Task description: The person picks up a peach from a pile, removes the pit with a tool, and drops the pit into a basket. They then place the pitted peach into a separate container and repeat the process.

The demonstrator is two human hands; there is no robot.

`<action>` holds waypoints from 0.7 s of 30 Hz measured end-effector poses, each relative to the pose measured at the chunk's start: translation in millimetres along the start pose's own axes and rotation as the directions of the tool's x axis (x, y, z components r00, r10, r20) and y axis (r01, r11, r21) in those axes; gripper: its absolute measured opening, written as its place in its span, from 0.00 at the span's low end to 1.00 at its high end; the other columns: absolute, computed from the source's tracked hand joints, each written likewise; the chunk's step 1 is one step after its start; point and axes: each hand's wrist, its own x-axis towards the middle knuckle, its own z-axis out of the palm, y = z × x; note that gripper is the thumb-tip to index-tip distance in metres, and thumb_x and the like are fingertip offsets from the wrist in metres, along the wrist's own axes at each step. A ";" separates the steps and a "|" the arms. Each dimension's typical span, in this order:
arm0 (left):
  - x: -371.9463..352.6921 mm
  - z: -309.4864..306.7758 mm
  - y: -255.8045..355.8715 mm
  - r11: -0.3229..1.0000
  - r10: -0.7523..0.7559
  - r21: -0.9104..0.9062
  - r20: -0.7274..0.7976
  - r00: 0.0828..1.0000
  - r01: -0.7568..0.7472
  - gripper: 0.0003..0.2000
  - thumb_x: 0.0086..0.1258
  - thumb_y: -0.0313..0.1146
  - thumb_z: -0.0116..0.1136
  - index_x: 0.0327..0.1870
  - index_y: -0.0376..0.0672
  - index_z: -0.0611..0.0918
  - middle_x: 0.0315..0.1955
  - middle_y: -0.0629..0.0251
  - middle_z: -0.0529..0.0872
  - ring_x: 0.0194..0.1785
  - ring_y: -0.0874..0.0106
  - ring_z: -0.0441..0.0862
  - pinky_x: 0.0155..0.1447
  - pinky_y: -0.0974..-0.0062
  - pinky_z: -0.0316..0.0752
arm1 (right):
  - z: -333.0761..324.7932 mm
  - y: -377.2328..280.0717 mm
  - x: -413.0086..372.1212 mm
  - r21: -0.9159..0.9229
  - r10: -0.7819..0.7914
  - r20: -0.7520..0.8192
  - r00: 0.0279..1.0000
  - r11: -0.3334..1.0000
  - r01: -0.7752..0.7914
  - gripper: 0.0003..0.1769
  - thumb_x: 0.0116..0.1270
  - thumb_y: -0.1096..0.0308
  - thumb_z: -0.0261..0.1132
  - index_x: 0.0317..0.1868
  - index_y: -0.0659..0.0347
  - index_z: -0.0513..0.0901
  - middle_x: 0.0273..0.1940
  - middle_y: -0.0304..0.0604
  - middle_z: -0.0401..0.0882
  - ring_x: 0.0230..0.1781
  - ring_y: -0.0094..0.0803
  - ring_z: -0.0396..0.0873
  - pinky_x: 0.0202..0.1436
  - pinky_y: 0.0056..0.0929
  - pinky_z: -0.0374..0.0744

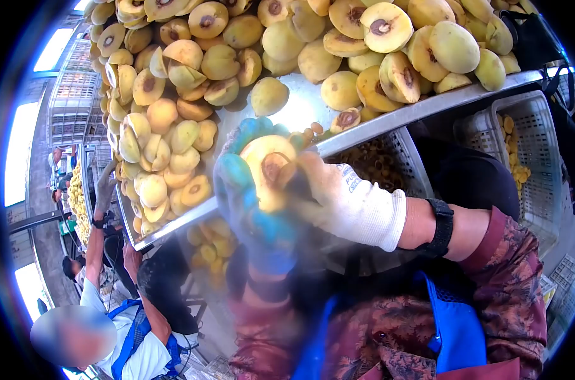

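Note:
My left hand (237, 180), in a blue-green glove, is wrapped round a halved yellow peach (259, 158). Its cut face is turned up, and the brown pit (275, 168) shows in the middle. My right hand (328, 190), in a white knit glove, is closed at the right side of this half, close to the pit. Something dark shows at its fingertips, too blurred to name. Both hands are over the near edge of a metal table (293, 95), where a few loose pits (314, 130) lie.
Heaped peaches (224, 57), many cut open, cover the table. Below its metal rim (426, 104), a crate (414, 158) holds brown pits. A white crate (537, 145) with yellow pieces stands at right. A co-worker (135, 335) stands at left, one gloved hand (105, 187) beside the heap.

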 end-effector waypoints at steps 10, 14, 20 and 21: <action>0.7 -8.8 1.5 0.928 0.092 0.348 0.126 0.988 -0.131 0.28 0.78 0.52 0.39 0.57 0.31 0.74 0.48 0.50 0.81 0.52 0.60 0.81 0.58 0.59 0.77 | -9.5 -18.1 -9.1 0.078 0.214 0.168 0.962 0.970 -0.230 0.22 0.62 0.69 0.65 0.52 0.68 0.67 0.32 0.59 0.78 0.30 0.54 0.80 0.29 0.43 0.76; 0.2 -13.7 -0.5 0.973 -0.117 -0.166 0.230 0.966 0.158 0.26 0.76 0.50 0.46 0.56 0.30 0.75 0.48 0.49 0.82 0.49 0.58 0.82 0.55 0.60 0.78 | -5.6 -13.5 -18.3 0.027 0.175 0.156 0.972 0.983 -0.181 0.24 0.63 0.64 0.64 0.52 0.71 0.66 0.28 0.64 0.79 0.29 0.58 0.80 0.32 0.48 0.78; 6.2 -8.3 22.1 0.776 -0.399 -0.378 0.325 0.857 0.505 0.27 0.67 0.45 0.61 0.57 0.30 0.75 0.46 0.54 0.83 0.50 0.65 0.82 0.55 0.72 0.78 | -22.2 -30.7 -10.7 0.226 0.473 0.459 0.752 0.757 -0.613 0.22 0.63 0.65 0.62 0.52 0.68 0.67 0.22 0.49 0.77 0.18 0.39 0.79 0.24 0.37 0.77; 5.5 -4.9 22.6 0.767 -0.395 -0.414 0.297 0.869 0.490 0.28 0.66 0.46 0.61 0.58 0.30 0.74 0.47 0.54 0.83 0.51 0.65 0.82 0.55 0.72 0.78 | -23.0 -30.9 -9.5 0.269 0.477 0.469 0.743 0.724 -0.635 0.21 0.63 0.65 0.62 0.52 0.68 0.67 0.21 0.45 0.77 0.17 0.35 0.78 0.22 0.35 0.76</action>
